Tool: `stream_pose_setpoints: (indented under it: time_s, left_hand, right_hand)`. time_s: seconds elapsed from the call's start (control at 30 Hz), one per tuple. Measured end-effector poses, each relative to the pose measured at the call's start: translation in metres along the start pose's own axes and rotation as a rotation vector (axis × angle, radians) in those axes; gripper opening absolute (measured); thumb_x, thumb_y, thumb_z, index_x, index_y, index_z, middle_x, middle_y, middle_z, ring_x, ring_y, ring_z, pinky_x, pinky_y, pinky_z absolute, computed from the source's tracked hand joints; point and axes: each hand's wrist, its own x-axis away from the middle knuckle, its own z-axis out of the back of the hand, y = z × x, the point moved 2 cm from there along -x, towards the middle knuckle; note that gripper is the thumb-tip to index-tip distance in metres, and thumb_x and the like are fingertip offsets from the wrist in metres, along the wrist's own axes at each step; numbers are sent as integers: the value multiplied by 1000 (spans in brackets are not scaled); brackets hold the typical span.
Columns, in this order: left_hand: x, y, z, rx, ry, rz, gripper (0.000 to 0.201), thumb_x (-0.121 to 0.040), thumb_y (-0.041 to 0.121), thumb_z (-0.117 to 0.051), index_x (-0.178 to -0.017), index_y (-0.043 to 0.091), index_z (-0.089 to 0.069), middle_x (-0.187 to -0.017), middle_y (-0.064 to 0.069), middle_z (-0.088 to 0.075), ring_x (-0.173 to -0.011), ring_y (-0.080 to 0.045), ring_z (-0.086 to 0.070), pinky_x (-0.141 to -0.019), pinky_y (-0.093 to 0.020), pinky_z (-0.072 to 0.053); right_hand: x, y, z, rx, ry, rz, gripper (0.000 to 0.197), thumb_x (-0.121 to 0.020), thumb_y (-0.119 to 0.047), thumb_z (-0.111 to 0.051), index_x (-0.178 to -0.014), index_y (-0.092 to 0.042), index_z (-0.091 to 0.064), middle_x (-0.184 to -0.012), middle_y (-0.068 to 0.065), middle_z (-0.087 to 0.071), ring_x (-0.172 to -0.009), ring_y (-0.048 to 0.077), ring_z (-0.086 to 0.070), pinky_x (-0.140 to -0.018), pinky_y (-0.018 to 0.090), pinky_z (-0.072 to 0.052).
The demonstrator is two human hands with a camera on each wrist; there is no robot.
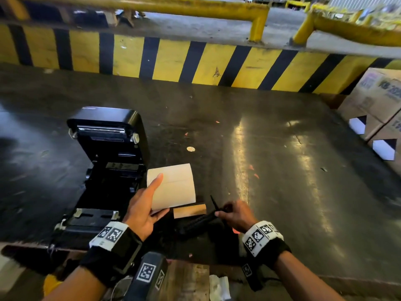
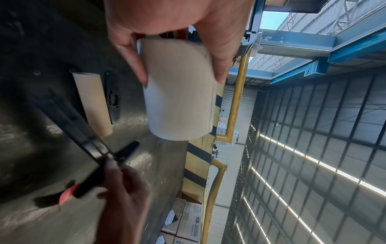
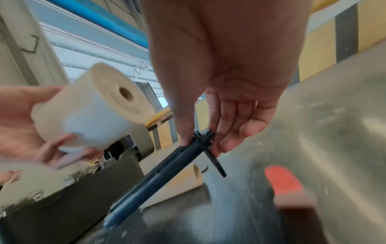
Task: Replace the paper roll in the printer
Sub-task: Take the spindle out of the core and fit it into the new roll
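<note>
The black printer (image 1: 108,170) stands on the dark table with its lid raised and its paper bay bare. My left hand (image 1: 145,205) grips a full white paper roll (image 1: 173,185) (image 2: 179,92) (image 3: 89,112) just right of the printer, above the table. An empty brown cardboard core (image 1: 189,210) (image 2: 93,102) (image 3: 177,184) lies on the table beside it. My right hand (image 1: 234,213) pinches the flanged end of a black roll spindle (image 1: 199,220) (image 3: 163,175) between thumb and fingers; its far tip points down toward the table. A separate black flange piece (image 2: 112,99) lies by the core.
A yellow-and-black striped curb (image 1: 195,61) runs along the table's far side. Cardboard boxes (image 1: 377,105) sit at the right edge. An orange scrap (image 3: 284,181) lies near my right hand. Crumpled paper (image 1: 219,287) lies below the table's front edge.
</note>
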Motion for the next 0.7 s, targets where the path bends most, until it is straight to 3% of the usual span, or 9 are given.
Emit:
stream_pose_setpoints:
  time_s: [0.07, 0.17, 0.2, 0.3, 0.43, 0.57, 0.63, 0.7]
  left_hand:
    - [-2, 1, 1, 18, 6, -13, 52, -71, 42, -72, -115, 24, -51, -124, -11, -56, -114, -31, -53, -84, -45, -50]
    - [-2, 4, 0, 42, 6, -31, 55, -73, 43, -71, -119, 25, -47, -124, -11, -56, -113, -31, -53, -79, -42, -51]
    - [-2, 5, -2, 48, -3, -35, 53, -74, 43, -70, -119, 26, -47, -124, -11, -56, -113, -31, -54, -77, -41, -51]
    - [-1, 6, -6, 78, -43, -30, 55, -74, 43, -69, -122, 27, -47, -126, -10, -55, -113, -31, -54, -72, -39, -51]
    - [0, 7, -12, 106, -125, -24, 56, -74, 43, -68, -125, 28, -49, -127, -9, -56, -114, -31, -54, -77, -41, -52]
    - [0, 9, -19, 108, -174, -41, 61, -72, 44, -67, -127, 28, -47, -124, -9, -58, -113, -31, -55, -81, -43, -51]
    - [-2, 13, -19, 93, -169, -72, 64, -70, 45, -68, -128, 29, -47, -124, -8, -58, -113, -30, -55, -83, -45, -51]
    - [-4, 17, -17, 49, -152, -110, 76, -58, 49, -73, -128, 30, -47, -126, -8, -59, -114, -30, -55, -84, -46, -52]
  right_hand:
    - [1, -3, 20, -76, 120, 42, 17, -73, -30, -76, -69, -22, -62, -57, -11, -55, -56, 7, -52, -51, 12, -36]
    - [4, -5, 54, -278, 275, 66, 23, -75, -25, -76, -78, -3, -68, -68, 6, -69, -63, 18, -64, -59, 28, -51]
    - [6, -7, 64, -339, 303, 59, 24, -77, -23, -75, -81, 0, -68, -69, 8, -69, -61, 15, -64, -58, 26, -52]
    - [11, -18, 82, -514, 322, 51, 20, -84, -15, -68, -83, 6, -66, -64, 4, -63, -44, -2, -56, -44, 9, -44]
    - [13, -31, 87, -638, 306, 39, 26, -86, -13, -65, -91, 12, -65, -68, 8, -64, -53, 10, -55, -42, 7, -43]
    - [14, -41, 81, -552, 298, 98, 27, -84, -20, -66, -93, 5, -67, -80, 13, -69, -65, 17, -60, -53, 14, -48]
    - [15, -46, 85, -454, 401, 174, 21, -83, -24, -68, -87, -3, -67, -77, 6, -67, -67, 17, -61, -60, 21, -48]
    - [18, -58, 92, -336, 506, 270, 14, -82, -22, -69, -87, -9, -65, -72, -2, -61, -64, 10, -56, -59, 20, -47]
